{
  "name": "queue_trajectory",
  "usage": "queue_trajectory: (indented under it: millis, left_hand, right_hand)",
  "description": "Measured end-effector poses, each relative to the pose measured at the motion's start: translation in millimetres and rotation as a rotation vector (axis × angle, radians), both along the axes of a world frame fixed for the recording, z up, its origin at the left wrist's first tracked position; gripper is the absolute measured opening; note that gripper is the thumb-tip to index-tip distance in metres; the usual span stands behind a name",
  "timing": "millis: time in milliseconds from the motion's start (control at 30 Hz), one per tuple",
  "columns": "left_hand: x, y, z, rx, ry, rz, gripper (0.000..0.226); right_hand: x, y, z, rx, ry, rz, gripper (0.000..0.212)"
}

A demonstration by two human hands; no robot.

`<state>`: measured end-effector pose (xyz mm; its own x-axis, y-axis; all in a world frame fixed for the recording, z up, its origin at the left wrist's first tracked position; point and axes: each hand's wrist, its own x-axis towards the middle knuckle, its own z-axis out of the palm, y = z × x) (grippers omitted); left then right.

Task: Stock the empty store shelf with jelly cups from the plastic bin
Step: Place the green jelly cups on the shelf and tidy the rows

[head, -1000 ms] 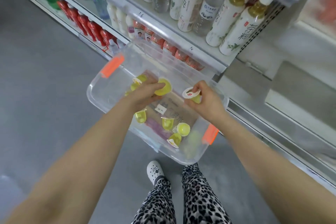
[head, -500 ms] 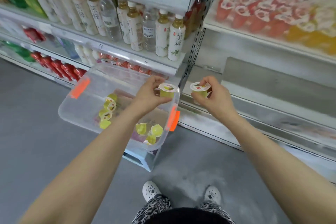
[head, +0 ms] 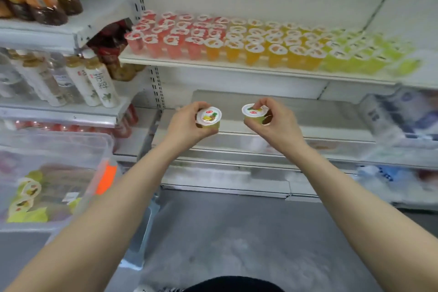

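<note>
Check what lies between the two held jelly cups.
Nothing; the head view shows only bare shelf behind the gap between left cup and right cup.

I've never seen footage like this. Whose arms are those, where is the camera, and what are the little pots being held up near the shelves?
No machine here: a person wears a camera on the head, looking forward and down, so you see their own bare arms. The left hand grips one jelly cup, the right hand holds a second cup; both are yellow-green with white lids. They are held before a bare lower shelf. The shelf above carries rows of cups, red, orange and green. At the left, a clear plastic bin holds more cups, beside bottles.
</note>
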<state>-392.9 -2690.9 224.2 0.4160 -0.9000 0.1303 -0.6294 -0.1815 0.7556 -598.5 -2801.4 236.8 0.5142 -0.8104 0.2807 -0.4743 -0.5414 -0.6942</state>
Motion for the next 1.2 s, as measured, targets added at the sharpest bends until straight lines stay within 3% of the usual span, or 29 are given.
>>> queue_trajectory:
  millis: [300,500,867,1200]
  left_hand:
    - [-158.9,-126.9,31.7,-0.104,0.039,-0.246,0.055]
    - [-238.6,-202.4,56.0,-0.171,-0.111,-0.378,0.056]
    - [-315.9,-351.9,73.4,-0.301,-0.189,-0.492,0.056]
    - [-331.7,-474.2,92.0,-0.326,-0.162,-0.385,0.058]
  right_hand:
    - [-178.0,-70.9,32.2,-0.076,-0.004,-0.248,0.029]
    - [-257.5,-115.7,41.8,-0.127,0.010,-0.389,0.029]
    - [-339.7,-244.3,70.7,-0.187,-0.005,-0.501,0.029]
    - [-365.8,-378.1,74.6,-0.153,-0.021,-0.516,0.028]
